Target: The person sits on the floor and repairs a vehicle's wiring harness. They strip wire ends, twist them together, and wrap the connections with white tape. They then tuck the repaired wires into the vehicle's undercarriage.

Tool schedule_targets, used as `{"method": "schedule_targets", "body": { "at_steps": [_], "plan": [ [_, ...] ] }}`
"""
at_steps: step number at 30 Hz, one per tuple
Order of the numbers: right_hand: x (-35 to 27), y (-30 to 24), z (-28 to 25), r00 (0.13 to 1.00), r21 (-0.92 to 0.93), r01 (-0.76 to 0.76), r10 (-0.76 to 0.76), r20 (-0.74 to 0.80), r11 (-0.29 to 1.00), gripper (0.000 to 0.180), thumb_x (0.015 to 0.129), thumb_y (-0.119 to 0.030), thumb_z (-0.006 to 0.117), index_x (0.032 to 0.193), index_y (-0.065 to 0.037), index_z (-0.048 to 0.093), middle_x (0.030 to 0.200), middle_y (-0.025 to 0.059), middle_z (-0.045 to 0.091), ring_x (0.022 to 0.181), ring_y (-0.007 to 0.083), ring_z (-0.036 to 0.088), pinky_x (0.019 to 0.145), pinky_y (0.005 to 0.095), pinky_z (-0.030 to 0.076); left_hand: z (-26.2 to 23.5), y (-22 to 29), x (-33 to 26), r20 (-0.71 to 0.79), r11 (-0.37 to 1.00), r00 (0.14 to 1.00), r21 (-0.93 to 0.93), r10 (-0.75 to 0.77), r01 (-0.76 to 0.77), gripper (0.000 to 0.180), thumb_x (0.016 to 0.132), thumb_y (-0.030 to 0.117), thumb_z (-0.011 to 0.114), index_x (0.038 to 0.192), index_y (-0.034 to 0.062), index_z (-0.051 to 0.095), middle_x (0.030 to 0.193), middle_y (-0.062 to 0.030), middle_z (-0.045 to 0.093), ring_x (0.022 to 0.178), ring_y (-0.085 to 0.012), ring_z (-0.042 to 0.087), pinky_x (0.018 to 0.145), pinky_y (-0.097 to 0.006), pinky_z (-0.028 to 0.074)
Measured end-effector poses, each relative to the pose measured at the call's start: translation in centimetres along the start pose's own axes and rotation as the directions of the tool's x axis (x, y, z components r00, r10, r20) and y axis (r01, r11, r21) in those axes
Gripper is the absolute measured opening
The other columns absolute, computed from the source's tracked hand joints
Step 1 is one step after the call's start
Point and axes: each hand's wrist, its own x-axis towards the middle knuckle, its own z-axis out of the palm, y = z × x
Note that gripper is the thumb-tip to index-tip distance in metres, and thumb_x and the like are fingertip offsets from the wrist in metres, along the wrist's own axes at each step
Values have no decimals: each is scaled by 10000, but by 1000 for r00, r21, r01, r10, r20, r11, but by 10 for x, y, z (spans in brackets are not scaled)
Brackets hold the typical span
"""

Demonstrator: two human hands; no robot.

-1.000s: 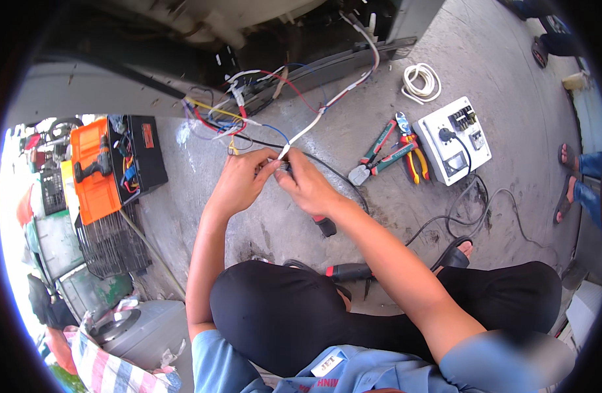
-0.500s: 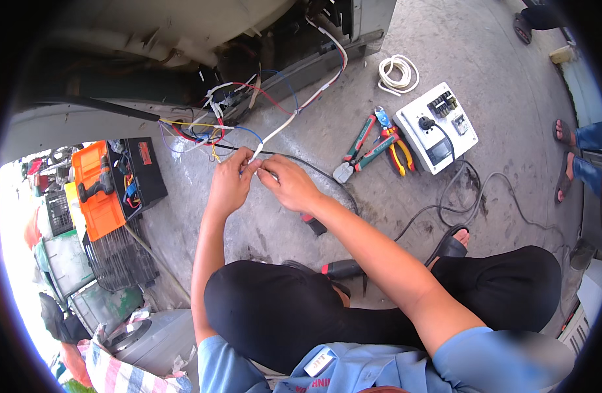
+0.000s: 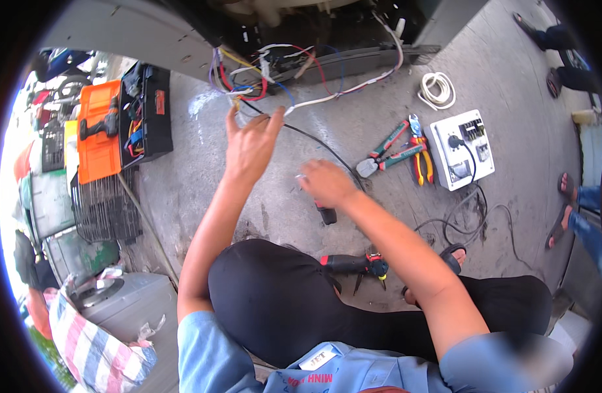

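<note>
"Where are the hands now?"

"The left hand (image 3: 250,149) is up at the wires, fingers spread, a fingertip right by the end of the white cable (image 3: 314,102). I can't tell if it's touching. The right hand (image 3: 328,183) is lower and well apart from it, blurred; something small and pale shows at its fingertips, but I can't say whether it's gripping."

"And the cable?"

"It comes out along the lower edge of the big grey cabinet (image 3: 150,33) and slants down over the floor (image 3: 392,216). The coloured wires (image 3: 264,87) bunch beside its end, just past the cabinet's edge."

"How much room is there?"

"Concrete stretches left from the hands to the toolbox (image 3: 158,131). On the right it's tighter: a black cord (image 3: 307,133) crosses just beyond the right hand, then come the green-and-red cutters (image 3: 402,156), the yellow-and-red pliers (image 3: 420,160) and the white socket box (image 3: 442,145)."

"What's in the toolbox?"

"It stands open, with mixed tools inside, some blue and red. A drill (image 3: 104,126) lies on its orange lid (image 3: 94,160). The socket box has 1 black plug (image 3: 455,141) pushed into its face."
</note>
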Motion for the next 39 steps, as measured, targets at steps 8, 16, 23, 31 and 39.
{"method": "schedule_targets", "body": {
  "at_steps": [8, 16, 23, 31, 39],
  "plan": [
    [14, 40, -93, 838, -415, 543, -435, 330, 730, 394, 930, -263, 681, 1278, -100, 594, 1324, 98, 578, 1230, 296, 553, 1027, 445, 455, -13, 6, -24, 138, 982, 981, -114, -134, 150, 361, 930, 59, 630, 1289, 93, 628, 1052, -46, 738, 1106, -179, 679, 1166, -567, 343],
    [76, -12, -184, 849, -382, 301, -428, -309, 874, 731, 755, -362, 855, 1370, -133, 533, 1360, 126, 554, 1234, 331, 541, 1100, 475, 415, -18, -50, -33, -229, 728, 911, -678, -342, 103, 617, 890, 152, 776, 1436, 72, 500, 1340, -128, 625, 1268, -283, 588, 1150, -492, 398],
    [77, -3, -207, 930, -461, 150, 33, 365, 875, 183, 952, -276, 639, 1085, -223, 753, 1032, 93, 745, 1066, 323, 684, 981, 494, 535, 9, -12, 23, 349, -113, 793, -934, -500, 339, 763, 915, 148, 791, 1513, -8, 344, 1428, -134, 534, 1274, -230, 560, 1045, -399, 483],
    [103, -30, -292, 884, -31, -102, 77, -461, 994, 539, 948, -489, 727, 1228, -33, 659, 989, 161, 710, 910, 299, 714, 798, 390, 549, -18, -66, 17, 376, 316, 759, -743, -531, 590, 399, 1011, 62, 582, 1401, -16, 539, 1326, -186, 604, 1182, -259, 611, 1011, -380, 491],
    [142, 13, -215, 943, -199, 280, -308, -125, 939, 977, 840, -505, 808, 1584, -61, 358, 1463, 204, 526, 1368, 382, 499, 1136, 451, 405, -73, -49, 13, 171, 655, 969, -714, -178, 247, 209, 1015, 80, 572, 1179, 12, 681, 1190, -186, 677, 1100, -350, 683, 944, -401, 529]
  ]
}}
